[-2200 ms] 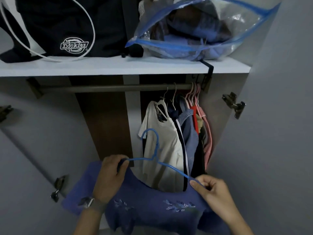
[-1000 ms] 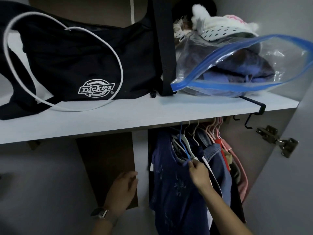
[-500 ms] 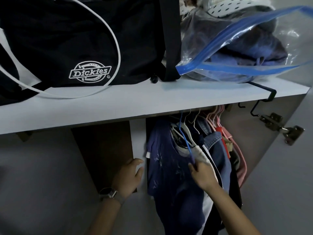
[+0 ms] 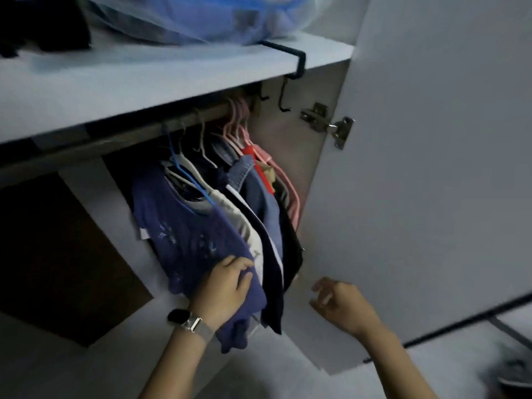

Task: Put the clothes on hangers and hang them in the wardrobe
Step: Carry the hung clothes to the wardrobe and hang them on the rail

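The lower part of the blue shirt (image 4: 184, 234) is pressed by the left hand (image 4: 223, 289), whose fingers lie flat against the cloth with the fingertips curled slightly over its right edge; whether the cloth is actually pinched cannot be told. Nothing is held by the right hand (image 4: 341, 305), which is shown apart from the clothes, fingers loosely bent, in front of the wardrobe door (image 4: 431, 145).

One open door is seen at right, and one white shelf (image 4: 121, 90) spans the top of the wardrobe. One rail (image 4: 121, 139) is fixed beneath the shelf. The blue shirt is hung from this rail on one blue hanger (image 4: 188, 175), at the left end of the row of hung garments (image 4: 267, 214). To its right at least five further garments are counted: one pale, one dark with a white stripe, one denim, one black, one pink; those further back are too crowded to count. Several pink hangers (image 4: 234, 123) are bunched at the right end of the rail; their number is blurred.

On the shelf one clear plastic bag (image 4: 184, 18) with blue trim and part of one black item (image 4: 46, 24) are shown. One black hook (image 4: 285, 82) is clipped over the shelf edge. One metal hinge (image 4: 331, 126) joins the door to the side wall. One wristwatch (image 4: 187, 321) is worn on the left wrist.
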Demonstrator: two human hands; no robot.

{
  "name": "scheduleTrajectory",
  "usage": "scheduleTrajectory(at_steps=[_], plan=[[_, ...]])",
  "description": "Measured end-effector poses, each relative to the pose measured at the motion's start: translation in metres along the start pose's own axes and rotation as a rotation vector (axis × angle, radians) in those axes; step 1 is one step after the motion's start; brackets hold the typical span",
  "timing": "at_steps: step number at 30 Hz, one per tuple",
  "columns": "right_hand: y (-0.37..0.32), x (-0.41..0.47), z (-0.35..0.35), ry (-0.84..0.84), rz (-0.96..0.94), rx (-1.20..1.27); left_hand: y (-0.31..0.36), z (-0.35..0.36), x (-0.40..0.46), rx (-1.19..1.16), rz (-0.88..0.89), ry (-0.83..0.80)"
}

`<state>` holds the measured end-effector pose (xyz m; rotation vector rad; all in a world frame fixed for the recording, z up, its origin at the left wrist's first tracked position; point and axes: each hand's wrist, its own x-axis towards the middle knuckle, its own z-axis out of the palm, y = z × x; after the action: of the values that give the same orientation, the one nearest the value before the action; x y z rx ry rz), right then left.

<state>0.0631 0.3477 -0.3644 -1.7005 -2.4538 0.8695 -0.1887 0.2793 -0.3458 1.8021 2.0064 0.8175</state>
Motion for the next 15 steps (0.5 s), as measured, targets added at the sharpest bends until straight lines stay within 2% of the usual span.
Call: scheduleTrajectory(at_steps=[8, 15], plan=[[0.120, -0.118, -0.027, 0.164, 0.338, -0.014, 0.109, 0.077, 0.004, 0.160, 0.326, -0.211], [0.218, -0.275, -0.023, 0.300, 0.623, 0.060, 0.227, 0.165, -0.049, 0.082, 0.567, -0.436]])
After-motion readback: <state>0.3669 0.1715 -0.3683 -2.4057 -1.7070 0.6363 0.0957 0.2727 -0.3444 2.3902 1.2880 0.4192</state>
